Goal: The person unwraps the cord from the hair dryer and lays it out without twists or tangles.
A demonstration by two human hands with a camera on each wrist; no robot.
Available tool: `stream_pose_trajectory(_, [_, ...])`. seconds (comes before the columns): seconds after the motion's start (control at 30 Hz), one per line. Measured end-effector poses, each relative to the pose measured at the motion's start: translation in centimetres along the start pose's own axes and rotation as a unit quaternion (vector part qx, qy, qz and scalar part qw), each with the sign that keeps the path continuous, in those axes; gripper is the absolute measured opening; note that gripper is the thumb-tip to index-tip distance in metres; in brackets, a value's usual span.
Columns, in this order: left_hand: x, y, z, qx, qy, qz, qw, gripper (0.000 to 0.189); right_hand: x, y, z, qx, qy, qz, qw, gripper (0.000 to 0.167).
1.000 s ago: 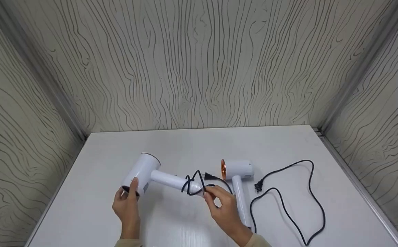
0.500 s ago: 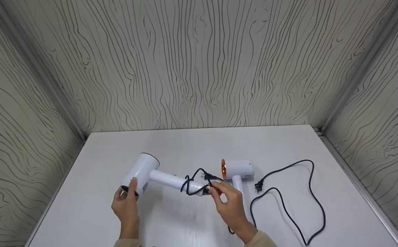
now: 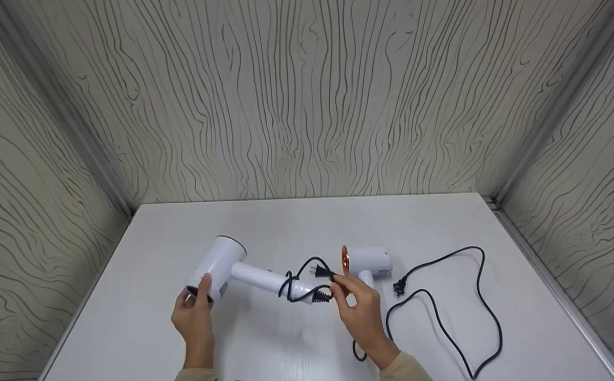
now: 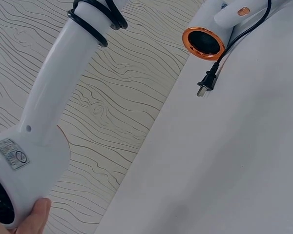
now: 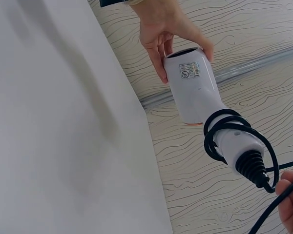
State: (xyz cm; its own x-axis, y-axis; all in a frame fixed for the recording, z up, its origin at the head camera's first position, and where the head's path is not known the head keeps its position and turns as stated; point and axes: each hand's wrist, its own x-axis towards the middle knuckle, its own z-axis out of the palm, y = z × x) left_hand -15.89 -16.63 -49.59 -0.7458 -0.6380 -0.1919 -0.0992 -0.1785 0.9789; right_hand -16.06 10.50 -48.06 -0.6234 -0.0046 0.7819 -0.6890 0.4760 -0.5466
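Observation:
A white hair dryer (image 3: 219,264) is held up off the table with its handle pointing right. My left hand (image 3: 194,320) grips the barrel at its near, dark end, thumb on top. Black cord (image 5: 224,127) is wound in loops round the handle's lower part, beside the ribbed sleeve (image 5: 251,166). With thumb and fingertips my right hand (image 3: 360,312) pinches the cord just past the handle's end. In the right wrist view only the fingertips (image 5: 289,204) show, at the edge. Behind that hand lies a second white hair dryer (image 3: 371,260) with a copper-coloured ring, its handle partly hidden.
On the white table (image 3: 285,227), a two-pin plug (image 3: 322,271) lies beside the second dryer's copper ring. Another plug (image 3: 400,287) rests farther right, near a long black cord (image 3: 489,312) spread in a wide loop. Wood-patterned walls (image 3: 307,106) enclose the back and sides.
My right hand has moved rightward from the handle's end, drawing the cord with it. The cord's upper loop is wider and the ribbed sleeve now shows. The left hand stays nearly still.

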Motion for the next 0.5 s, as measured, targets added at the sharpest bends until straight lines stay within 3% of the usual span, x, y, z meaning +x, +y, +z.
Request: stream_pose_trajectory(0.5, [0.0,0.4,-0.6,0.006,0.007,0.001,1.0,0.077,-0.7,2.1,0.4,-0.03,0.014,0.008,0.9994,0.019])
